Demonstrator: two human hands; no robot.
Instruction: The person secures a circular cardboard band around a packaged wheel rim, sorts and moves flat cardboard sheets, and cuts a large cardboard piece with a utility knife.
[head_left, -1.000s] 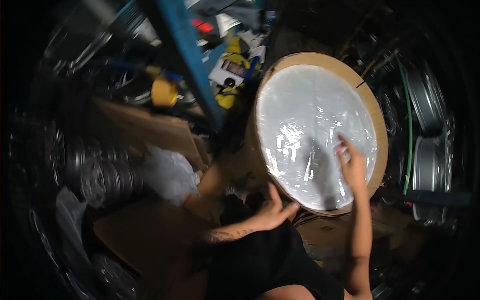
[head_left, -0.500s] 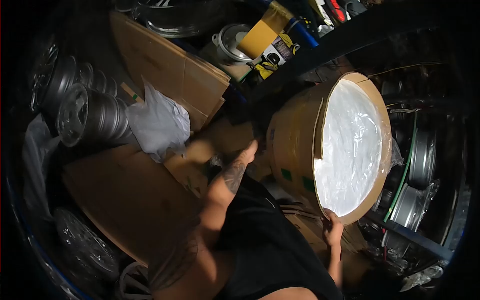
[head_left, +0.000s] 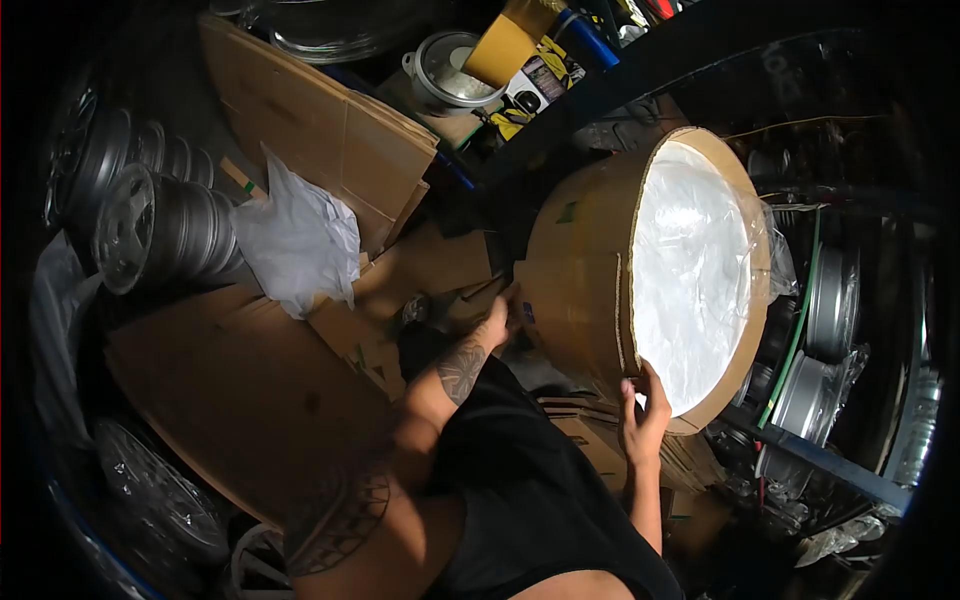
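Observation:
A large round package, wrapped in brown cardboard, stands on its side before me, tilted to the right. Crinkled white sheeting under clear film covers its open face. My right hand is closed on the near rim, fingers at the inner side and thumb outside, by the overlapping end of the cardboard. My left hand is at the package's opposite, left edge, closed against the cardboard there; its fingertips are partly hidden.
Flat cardboard sheets lie at left, and more cardboard leans behind. Crumpled white wrapping rests between them. Metal wheel rims are stacked at left; wrapped rims fill the rack at right. A lidded pot stands behind.
The package has turned, so the cardboard's overlapping end sits lower. My right hand has moved up and left along the rim. My left hand stays near the opposite edge.

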